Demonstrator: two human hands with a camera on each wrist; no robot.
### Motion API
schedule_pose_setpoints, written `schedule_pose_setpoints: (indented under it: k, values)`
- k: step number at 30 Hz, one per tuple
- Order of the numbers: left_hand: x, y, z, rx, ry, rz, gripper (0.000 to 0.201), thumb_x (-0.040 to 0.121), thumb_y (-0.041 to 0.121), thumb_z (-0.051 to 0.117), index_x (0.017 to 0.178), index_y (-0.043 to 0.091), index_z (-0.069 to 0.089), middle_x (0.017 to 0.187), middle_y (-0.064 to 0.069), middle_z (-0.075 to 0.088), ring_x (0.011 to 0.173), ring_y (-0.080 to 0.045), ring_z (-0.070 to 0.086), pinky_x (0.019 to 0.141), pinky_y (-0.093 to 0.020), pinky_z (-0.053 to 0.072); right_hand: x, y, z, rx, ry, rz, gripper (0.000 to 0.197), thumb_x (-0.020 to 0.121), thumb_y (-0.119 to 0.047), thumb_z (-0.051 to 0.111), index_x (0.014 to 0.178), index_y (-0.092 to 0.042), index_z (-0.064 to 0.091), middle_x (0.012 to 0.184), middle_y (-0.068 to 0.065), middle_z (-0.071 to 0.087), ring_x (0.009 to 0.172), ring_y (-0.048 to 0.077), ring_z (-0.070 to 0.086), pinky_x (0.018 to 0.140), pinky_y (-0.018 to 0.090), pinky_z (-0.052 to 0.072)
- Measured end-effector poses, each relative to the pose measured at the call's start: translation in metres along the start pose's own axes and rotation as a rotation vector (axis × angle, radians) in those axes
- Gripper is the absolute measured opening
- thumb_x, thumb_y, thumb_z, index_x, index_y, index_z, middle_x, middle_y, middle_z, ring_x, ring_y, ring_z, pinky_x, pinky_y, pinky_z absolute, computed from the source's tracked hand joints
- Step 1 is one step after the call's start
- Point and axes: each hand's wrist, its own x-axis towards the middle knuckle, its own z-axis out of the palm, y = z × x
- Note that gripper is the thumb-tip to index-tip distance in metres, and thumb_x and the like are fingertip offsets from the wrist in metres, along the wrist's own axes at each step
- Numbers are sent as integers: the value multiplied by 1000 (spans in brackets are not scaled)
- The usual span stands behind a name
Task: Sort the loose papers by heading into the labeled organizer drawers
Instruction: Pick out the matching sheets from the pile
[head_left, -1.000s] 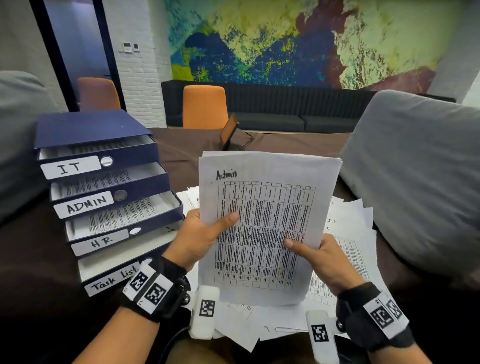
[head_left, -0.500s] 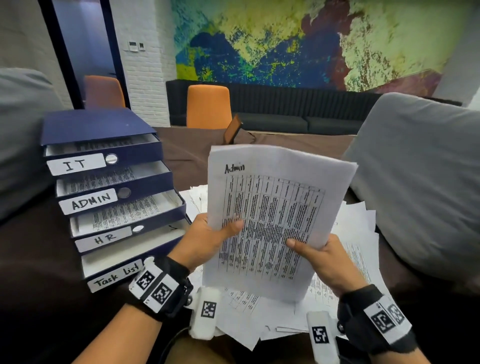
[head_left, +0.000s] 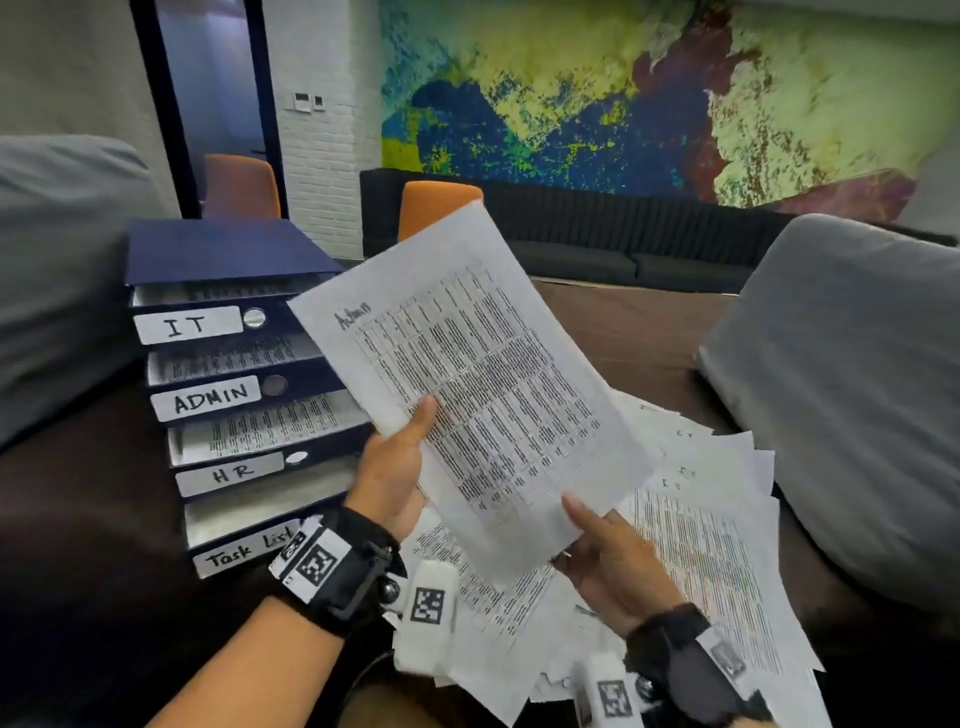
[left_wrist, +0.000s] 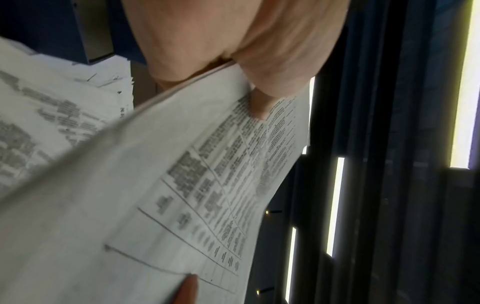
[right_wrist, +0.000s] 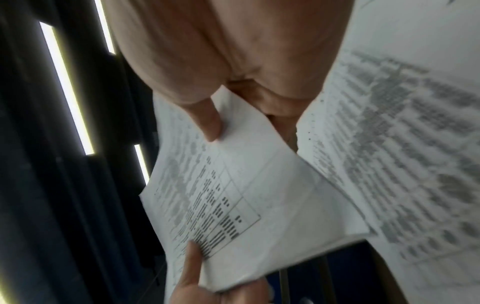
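Note:
A printed sheet headed "Admin" (head_left: 483, 395) is held up and tilted left, with its top left corner in front of the blue organizer (head_left: 218, 249). My left hand (head_left: 410, 436) pinches the sheet's left edge, thumb on the print, seen close in the left wrist view (left_wrist: 259, 107). My right hand (head_left: 587, 525) pinches the bottom right corner, thumb on top (right_wrist: 213, 127). The organizer's drawers are labeled IT (head_left: 187, 325), ADMIN (head_left: 205, 400), HR (head_left: 231, 473) and Task List (head_left: 244, 553). All stand pulled out, and the top three show printed sheets. Loose papers (head_left: 701, 545) lie below the sheet.
Large grey cushions flank the dark brown table (head_left: 623, 332), one at the left (head_left: 52, 260) and one at the right (head_left: 857, 389). Orange chairs (head_left: 436, 208) and a dark sofa (head_left: 597, 249) stand behind, under a painted wall.
The Admin sheet has swung left and tilted, so its top corner now overlaps the organizer's drawers. Both hands keep their hold and have moved left with it.

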Motion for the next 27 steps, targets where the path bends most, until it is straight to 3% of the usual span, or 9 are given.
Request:
schedule_pose_setpoints:
  k: [2, 4, 9, 14, 17, 20, 22, 25, 27]
  values:
    - [-8, 5, 4, 10, -45, 12, 55, 83, 54, 71, 123, 17, 64, 116, -8, 71, 107, -26, 68, 88, -41, 58, 5, -4, 19, 49, 7, -48, 28, 93, -10, 57, 119, -6, 62, 113, 15, 73, 96, 27, 72, 74, 38, 62]
    - [-10, 14, 4, -117, -136, 78, 43, 97, 51, 53, 126, 20, 63, 119, -11, 72, 106, -31, 70, 86, -43, 58, 14, -12, 27, 33, 16, -72, 31, 96, -6, 54, 126, -8, 60, 118, 13, 71, 102, 28, 71, 76, 38, 61]
    - [-5, 41, -20, -481, -73, 329, 85, 90, 74, 44, 149, 13, 45, 147, -22, 50, 135, -45, 47, 111, -71, 29, 37, -39, 36, -102, -7, 69, 31, 93, -1, 55, 123, 5, 58, 115, 20, 71, 100, 35, 71, 70, 37, 60]
    - [-8, 54, -32, -525, 12, 340, 100, 89, 82, 29, 136, -2, 57, 142, -32, 50, 128, -48, 53, 112, -65, 32, 62, -58, 62, -163, 28, 167, 23, 90, 1, 56, 112, 8, 57, 116, 29, 66, 81, 34, 71, 61, 34, 59]
    - [-9, 59, -36, -513, 37, 386, 92, 90, 80, 24, 121, 8, 72, 137, -25, 57, 130, -44, 53, 111, -56, 36, 72, -64, 85, -90, -31, 195, 33, 90, 5, 44, 121, 7, 56, 117, 25, 66, 79, 32, 74, 60, 36, 60]
    - [-5, 62, -44, -540, 40, 353, 100, 86, 85, 26, 139, 6, 57, 147, -25, 49, 134, -46, 48, 112, -61, 29, 83, -62, 111, -95, -44, 187, 44, 88, 7, 37, 129, 8, 51, 123, 23, 66, 101, 37, 70, 75, 43, 62]
    - [1, 60, -49, -528, 53, 355, 98, 85, 86, 26, 144, 13, 52, 147, -21, 51, 135, -45, 48, 113, -64, 25, 90, -56, 133, -107, -14, 165, 37, 89, 7, 39, 123, 5, 54, 122, 20, 66, 92, 35, 69, 62, 37, 62]
    - [8, 57, -55, -602, -15, 368, 90, 88, 83, 24, 150, 21, 45, 148, -17, 51, 136, -43, 48, 114, -65, 29, 91, -46, 171, -365, -189, 229, 19, 102, -20, 51, 114, -8, 59, 111, 14, 65, 85, 29, 69, 54, 28, 58]
    - [8, 54, -54, -634, -25, 352, 90, 88, 83, 20, 152, 23, 40, 149, -18, 50, 135, -45, 47, 111, -65, 34, 92, -43, 183, -532, -380, 321, 45, 98, -50, 52, 119, -12, 62, 109, 12, 69, 99, 33, 71, 62, 30, 58]
